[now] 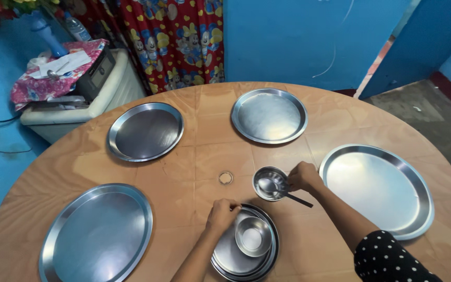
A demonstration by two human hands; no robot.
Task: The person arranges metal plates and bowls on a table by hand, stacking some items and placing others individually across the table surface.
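Observation:
My right hand (pixel 304 176) grips the rim of a small steel bowl (pixel 267 185) standing on the round wooden table (pixel 204 156). A spoon (pixel 299 200) lies in that bowl, its dark handle sticking out under my wrist. My left hand (pixel 223 213) is curled on the far rim of a stack of steel plates (pixel 230 257) at the near edge. A second small steel bowl (pixel 253 236) sits upright on top of that stack, just right of my left hand.
Large steel plates lie around the table: near left (pixel 97 235), far left (pixel 144 131), far middle (pixel 269 115) and right (pixel 377 188). A small metal ring (pixel 226 178) lies at the table's centre. A cloth-covered white appliance (pixel 74 89) stands behind on the left.

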